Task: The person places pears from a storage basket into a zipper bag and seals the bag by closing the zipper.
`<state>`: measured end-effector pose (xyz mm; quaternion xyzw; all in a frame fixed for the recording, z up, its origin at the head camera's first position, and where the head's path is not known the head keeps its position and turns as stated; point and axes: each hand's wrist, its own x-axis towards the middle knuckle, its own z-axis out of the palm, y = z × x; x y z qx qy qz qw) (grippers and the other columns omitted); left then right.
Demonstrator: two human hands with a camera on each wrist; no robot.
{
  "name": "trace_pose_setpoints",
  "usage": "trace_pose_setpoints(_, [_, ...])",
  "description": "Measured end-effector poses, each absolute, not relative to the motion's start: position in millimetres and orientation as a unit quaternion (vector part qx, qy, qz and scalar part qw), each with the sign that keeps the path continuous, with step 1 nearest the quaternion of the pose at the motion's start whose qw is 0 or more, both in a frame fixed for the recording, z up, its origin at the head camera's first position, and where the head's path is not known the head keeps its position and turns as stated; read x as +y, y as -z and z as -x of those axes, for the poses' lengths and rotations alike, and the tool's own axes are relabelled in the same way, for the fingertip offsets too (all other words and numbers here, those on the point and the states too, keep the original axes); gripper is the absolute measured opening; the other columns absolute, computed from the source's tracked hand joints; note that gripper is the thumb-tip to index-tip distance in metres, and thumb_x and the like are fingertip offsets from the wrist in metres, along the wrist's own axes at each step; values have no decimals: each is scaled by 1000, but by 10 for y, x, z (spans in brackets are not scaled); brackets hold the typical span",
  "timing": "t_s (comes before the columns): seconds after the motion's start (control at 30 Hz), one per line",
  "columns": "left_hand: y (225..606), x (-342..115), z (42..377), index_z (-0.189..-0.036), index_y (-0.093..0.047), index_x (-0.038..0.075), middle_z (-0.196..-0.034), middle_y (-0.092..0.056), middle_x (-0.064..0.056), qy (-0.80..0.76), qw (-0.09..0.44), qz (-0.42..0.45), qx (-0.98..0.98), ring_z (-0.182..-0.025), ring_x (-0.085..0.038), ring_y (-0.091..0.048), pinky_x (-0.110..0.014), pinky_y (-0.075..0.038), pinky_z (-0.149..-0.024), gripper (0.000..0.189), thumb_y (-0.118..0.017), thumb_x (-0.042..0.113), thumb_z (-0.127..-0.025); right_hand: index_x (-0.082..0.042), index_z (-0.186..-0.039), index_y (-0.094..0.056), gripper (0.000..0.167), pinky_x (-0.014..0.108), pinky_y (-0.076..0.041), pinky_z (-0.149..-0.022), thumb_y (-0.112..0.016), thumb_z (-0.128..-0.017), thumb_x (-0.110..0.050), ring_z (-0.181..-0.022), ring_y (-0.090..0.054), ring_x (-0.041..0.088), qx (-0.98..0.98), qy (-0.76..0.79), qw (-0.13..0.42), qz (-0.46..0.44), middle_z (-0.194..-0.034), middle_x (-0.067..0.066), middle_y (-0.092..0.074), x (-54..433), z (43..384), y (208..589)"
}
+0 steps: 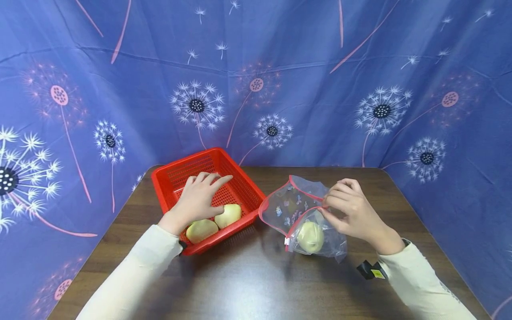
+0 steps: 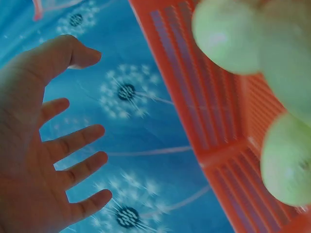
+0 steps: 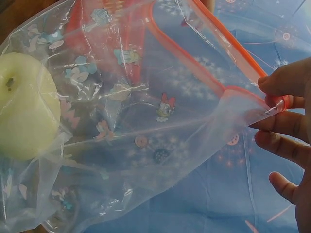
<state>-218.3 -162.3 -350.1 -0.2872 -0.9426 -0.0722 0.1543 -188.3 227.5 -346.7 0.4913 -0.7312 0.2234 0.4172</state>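
Note:
My left hand (image 1: 198,195) hovers over the red plastic basket (image 1: 237,174), its fingers spread and nothing held. Below it lie pale yellow-green fruits, apple- or pear-like; one fruit (image 1: 229,215) shows near the thumb and another fruit (image 1: 202,231) beside the wrist. In the left wrist view a fruit (image 2: 286,162) sits low at the right, and the fingers are apart from it. My right hand (image 1: 352,209) pinches the red-edged mouth of a clear printed zip bag (image 3: 146,160) between thumb and fingers. Inside that bag rests one similar fruit (image 3: 26,107). The bag's mouth gapes toward the basket.
A white slider (image 1: 286,241) hangs at the bag's near corner. Everything stands on a dark wooden table (image 1: 248,284). Blue cloth (image 1: 312,89) with dandelion prints hangs behind and on both sides.

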Motion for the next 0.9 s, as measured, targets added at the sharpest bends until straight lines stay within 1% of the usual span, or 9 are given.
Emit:
trace_pose_setpoints(0.13, [3569,-1777,2236,-149,-44,18,-130,-57,-14,71,133,258,-954,-118,-37,-49,-54,-38,-88,84,-77,31,-74,-14,-69,-62,31,47,-35,-83,-57,-97,-25,-69,-55,18,-733,-224,416,-490,-69,-6,-59,2290,1875,3477])
trace_pose_setpoints(0.3, [3637,-1946,2283,-154,-34,18,-131,-54,-18,70,88,212,-971,-119,-41,-47,-59,-38,-88,91,-77,34,-75,-15,-69,-62,31,47,-35,-83,-57,-98,-25,-69,-55,17,-735,-226,413,-488,-69,-7,-60,2313,1867,3487])
trace_pose_setpoints(0.4, [3658,-2028,2307,-155,-31,17,-133,-53,-20,64,61,196,-977,-119,-43,-47,-60,-38,-88,94,-76,34,-74,-15,-69,-62,31,47,-35,-83,-57,-98,-25,-69,-55,16,-736,-227,412,-487,-69,-7,-60,2326,1862,3492])
trace_pose_setpoints(0.5, [3694,-2112,2333,-154,-33,14,-132,-52,-22,52,32,194,-979,-118,-44,-47,-60,-38,-87,94,-75,35,-73,-15,-69,-63,31,45,-35,-83,-57,-98,-25,-68,-55,16,-736,-229,410,-488,-69,-7,-60,2325,1864,3493])
trace_pose_setpoints(0.6, [3737,-2185,2357,-152,-37,12,-134,-51,-23,40,-5,200,-979,-118,-44,-47,-61,-39,-88,92,-76,35,-72,-15,-69,-63,30,44,-35,-83,-58,-98,-25,-68,-55,16,-735,-232,407,-489,-69,-7,-60,2323,1864,3497])
trace_pose_setpoints(0.73, [3811,-2269,2383,-149,-42,12,-136,-50,-25,29,-55,210,-976,-122,-46,-45,-61,-38,-89,93,-78,33,-66,-16,-69,-62,30,44,-35,-83,-58,-98,-26,-68,-55,16,-736,-232,407,-489,-70,-7,-60,2320,1859,3502])
trace_pose_setpoints(0.8, [3852,-2305,2394,-148,-44,12,-134,-51,-25,27,-67,215,-974,-122,-46,-44,-60,-38,-88,92,-79,33,-65,-15,-70,-62,30,44,-35,-82,-58,-98,-26,-68,-55,16,-735,-231,408,-489,-70,-7,-60,2321,1858,3502])
trace_pose_setpoints(0.9, [3916,-2354,2418,-146,-47,12,-131,-52,-24,29,-71,218,-973,-123,-46,-43,-60,-38,-88,90,-80,31,-64,-15,-70,-63,31,44,-35,-82,-58,-98,-26,-68,-55,16,-734,-230,411,-489,-69,-6,-60,2322,1859,3497])
